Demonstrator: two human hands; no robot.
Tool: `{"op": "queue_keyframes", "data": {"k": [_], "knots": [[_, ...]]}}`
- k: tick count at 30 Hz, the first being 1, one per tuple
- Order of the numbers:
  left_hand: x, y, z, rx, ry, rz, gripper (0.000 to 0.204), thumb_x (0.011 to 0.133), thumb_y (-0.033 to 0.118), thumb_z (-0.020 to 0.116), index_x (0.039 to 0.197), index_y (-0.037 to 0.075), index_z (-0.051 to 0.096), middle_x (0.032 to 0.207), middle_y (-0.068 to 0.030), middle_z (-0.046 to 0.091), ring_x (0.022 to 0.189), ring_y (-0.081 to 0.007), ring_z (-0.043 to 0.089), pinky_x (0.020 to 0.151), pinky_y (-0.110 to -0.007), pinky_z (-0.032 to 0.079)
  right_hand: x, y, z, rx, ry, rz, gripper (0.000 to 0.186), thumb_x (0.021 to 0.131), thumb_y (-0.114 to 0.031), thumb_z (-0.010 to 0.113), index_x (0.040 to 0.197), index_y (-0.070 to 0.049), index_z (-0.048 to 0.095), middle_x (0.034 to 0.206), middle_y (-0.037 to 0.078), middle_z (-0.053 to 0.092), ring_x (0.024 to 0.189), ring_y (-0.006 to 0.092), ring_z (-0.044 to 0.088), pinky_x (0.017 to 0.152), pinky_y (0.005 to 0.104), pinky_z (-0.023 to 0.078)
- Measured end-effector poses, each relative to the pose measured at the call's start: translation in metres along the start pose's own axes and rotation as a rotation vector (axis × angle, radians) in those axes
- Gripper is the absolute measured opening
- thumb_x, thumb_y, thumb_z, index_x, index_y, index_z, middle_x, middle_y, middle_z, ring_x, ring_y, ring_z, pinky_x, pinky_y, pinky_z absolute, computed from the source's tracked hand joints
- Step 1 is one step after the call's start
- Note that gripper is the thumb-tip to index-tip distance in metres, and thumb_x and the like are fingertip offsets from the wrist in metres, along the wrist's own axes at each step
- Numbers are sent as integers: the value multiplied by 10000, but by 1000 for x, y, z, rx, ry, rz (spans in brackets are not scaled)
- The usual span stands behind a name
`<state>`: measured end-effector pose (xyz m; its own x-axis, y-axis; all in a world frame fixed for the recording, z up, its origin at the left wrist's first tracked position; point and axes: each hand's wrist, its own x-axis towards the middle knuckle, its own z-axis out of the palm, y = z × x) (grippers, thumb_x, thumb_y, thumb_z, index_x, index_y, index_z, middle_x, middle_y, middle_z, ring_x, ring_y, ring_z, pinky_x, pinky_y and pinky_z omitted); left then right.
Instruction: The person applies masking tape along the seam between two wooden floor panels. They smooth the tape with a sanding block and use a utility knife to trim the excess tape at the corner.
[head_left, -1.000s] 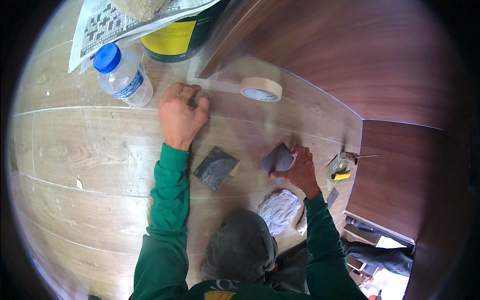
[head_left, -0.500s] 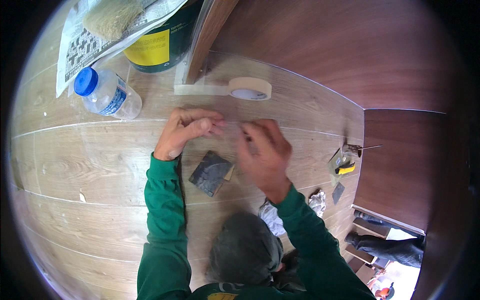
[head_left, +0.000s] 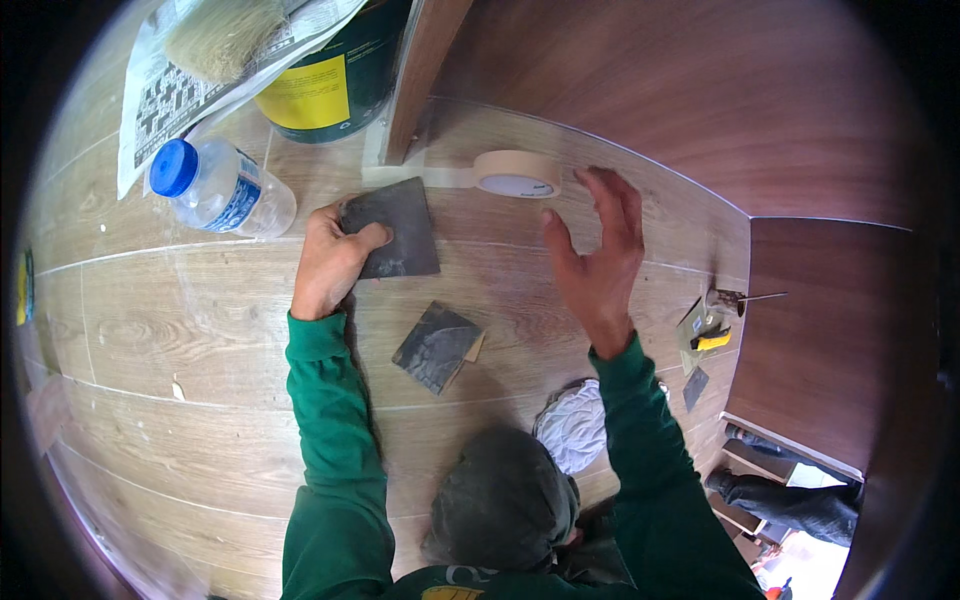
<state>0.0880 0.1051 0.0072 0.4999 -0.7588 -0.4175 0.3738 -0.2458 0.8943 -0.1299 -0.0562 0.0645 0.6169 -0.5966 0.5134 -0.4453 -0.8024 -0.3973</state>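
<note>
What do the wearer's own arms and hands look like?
The left sleeve and right sleeve are long, plain green and wrinkled, with a snug matching cuff at the left wrist. The left hand and right hand are gloveless; no watch shows.

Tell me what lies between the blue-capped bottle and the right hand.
In the head view, between the blue-capped bottle and the right hand come the left hand, holding a dark square sheet, then wood-look floor.
</note>
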Motion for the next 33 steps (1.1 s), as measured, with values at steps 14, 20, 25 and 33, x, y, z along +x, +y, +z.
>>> {"op": "queue_keyframes", "data": {"k": [14, 20, 25, 33], "knots": [[8, -10, 21, 38, 141, 261, 179, 797, -50, 698, 973, -73, 679, 809, -79, 708, 679, -108, 626, 605, -244, 499, 30, 30, 30, 105, -325, 56, 300, 835, -204, 786, 1059, -29, 691, 955, 147, 731, 861, 261, 720, 773, 360, 569], [5, -3, 22, 19, 228, 129, 121, 811, 5, 708, 903, -61, 667, 718, -36, 656, 620, -83, 553, 551, -234, 437, 23, 28, 18, 59, -300, 62, 301, 789, -168, 823, 1020, -33, 686, 948, 139, 721, 861, 259, 711, 754, 365, 561], [5, -15, 32, 149, 424, 379, 128, 845, 75, 690, 838, -47, 649, 657, -4, 603, 590, -58, 473, 522, -235, 396, 23, 18, 16, 135, -284, 28, 289, 768, -169, 836, 978, -38, 686, 941, 125, 714, 850, 247, 698, 750, 359, 547], [9, -27, 39, 271, 497, 494, 123, 821, 91, 679, 836, -25, 641, 605, -12, 557, 575, -60, 453, 522, -242, 402, 16, -3, 11, 175, -261, -61, 309, 756, -195, 845, 987, -66, 686, 924, 97, 700, 889, 246, 655, 791, 376, 506]]}}
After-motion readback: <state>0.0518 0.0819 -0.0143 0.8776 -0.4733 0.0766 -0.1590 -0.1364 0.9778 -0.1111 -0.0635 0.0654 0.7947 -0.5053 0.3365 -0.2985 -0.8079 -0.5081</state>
